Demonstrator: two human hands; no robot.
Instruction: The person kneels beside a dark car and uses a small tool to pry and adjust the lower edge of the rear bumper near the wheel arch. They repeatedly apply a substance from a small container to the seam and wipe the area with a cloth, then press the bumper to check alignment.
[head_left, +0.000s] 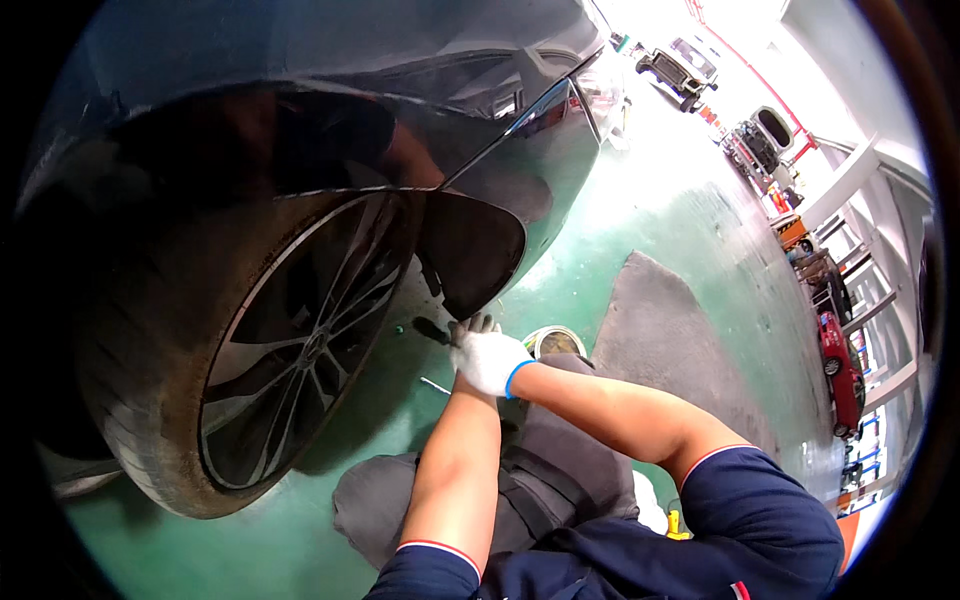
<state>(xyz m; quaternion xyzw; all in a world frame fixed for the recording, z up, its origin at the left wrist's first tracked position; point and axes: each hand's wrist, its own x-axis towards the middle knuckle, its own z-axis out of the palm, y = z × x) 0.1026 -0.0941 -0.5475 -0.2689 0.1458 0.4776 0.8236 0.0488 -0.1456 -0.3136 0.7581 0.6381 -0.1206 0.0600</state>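
Observation:
My right hand [492, 362], in a white knitted glove with a blue cuff and dirty grey fingertips, is bent over my left hand just below a black mud flap [472, 250]. Its fingers look curled in, and what they hold is hidden. The left hand is mostly covered by the right; only its forearm [455, 470] shows clearly. Beside the fingertips is a small dark oval piece [430, 331], too dark to name. The flap hangs behind the car wheel [310, 350], at the lower edge of the dark bumper [550, 180].
A round open tin [556, 341] stands on the green floor beside my knee. A thin white stick [435, 385] lies near the wheel. A grey mat [665, 340] spreads to the right. Something yellow [677, 525] is by my hip. Farther off are parked vehicles, including a red car [842, 370].

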